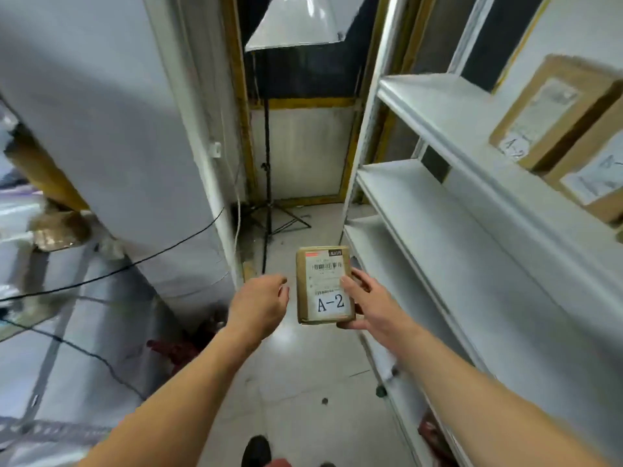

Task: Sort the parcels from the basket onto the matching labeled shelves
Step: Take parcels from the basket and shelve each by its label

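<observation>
Both forearms stretch out from the near edge, and between them sits a dark shoe (256,451) on the pale tiled floor (303,382). Right hand (374,306) has the parcel (324,285), fingers wrapped along its right edge with the thumb under the near corner, holding it face up in the air over the floor, just left of the white shelving unit (472,183). Its label reads A-2, bold and clear. Left hand (261,303) hangs just beside the parcel's left edge, fingers loosely curled, gripping nothing and not touching the box.

Up on the far right, two more cardboard boxes (553,112) rest on an upper shelf, and the nearer label there looks like A-2 too, though it's blurred. That looks like the destination. No basket that I can make out.

Small, flat, stiff cardboard, and one hand carries it easily, so I judge it light. Smooth taped faces could slip, so the long edges are the place to hold, as the right hand does now. A light stand (267,183) stands at the far end of the aisle.
</observation>
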